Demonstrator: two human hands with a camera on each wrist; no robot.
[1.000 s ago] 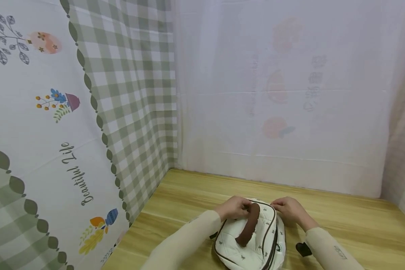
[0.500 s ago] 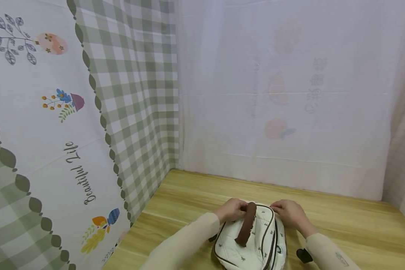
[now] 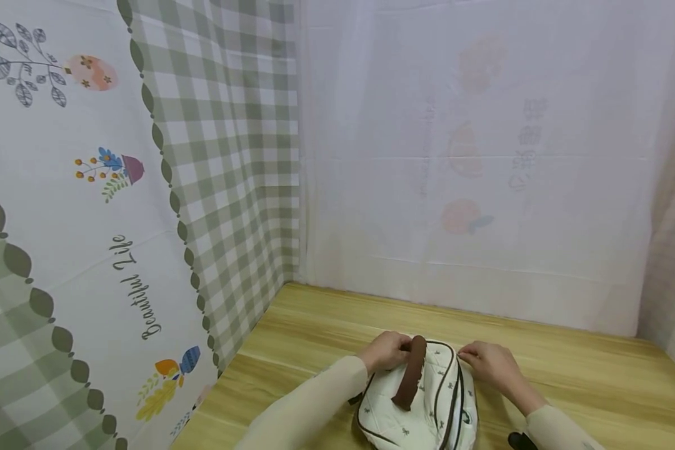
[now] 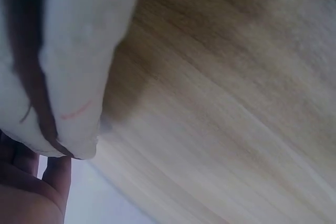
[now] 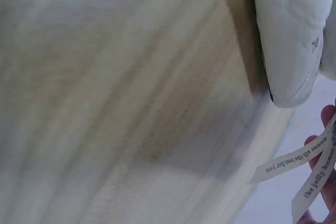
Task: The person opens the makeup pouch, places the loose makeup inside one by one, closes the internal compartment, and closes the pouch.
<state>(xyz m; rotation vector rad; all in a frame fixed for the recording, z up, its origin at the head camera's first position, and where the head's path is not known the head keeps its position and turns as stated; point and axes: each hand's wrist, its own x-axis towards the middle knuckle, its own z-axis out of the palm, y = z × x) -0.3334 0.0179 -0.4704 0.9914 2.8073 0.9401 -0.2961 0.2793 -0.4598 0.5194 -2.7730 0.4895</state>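
A small white quilted bag (image 3: 388, 412) with a tiny dark print, brown piping and a brown handle (image 3: 410, 381) lies on the table. At its far left corner, my left hand (image 3: 386, 351) grips the fabric beside the handle; in the left wrist view its fingers (image 4: 56, 177) curl at the bag's end. My right hand (image 3: 492, 365) pinches the zipper pull at the far right corner. Printed ribbon tags (image 5: 294, 158) hang from those fingers in the right wrist view. Along the right side, the zipper (image 3: 458, 406) shows a narrow pale gap. The bag's near end is cut off by the frame.
The wood-grain table (image 3: 304, 325) extends around the bag. A green checked cloth (image 3: 230, 156) hangs on the left and a white cloth (image 3: 371, 187) at the back. Something black (image 3: 520, 440) sits by the right sleeve.
My right hand has moved a little right and toward me along the bag's zipper edge, where a pale gap now shows. My left hand keeps its grip, with the handle shifted slightly left.
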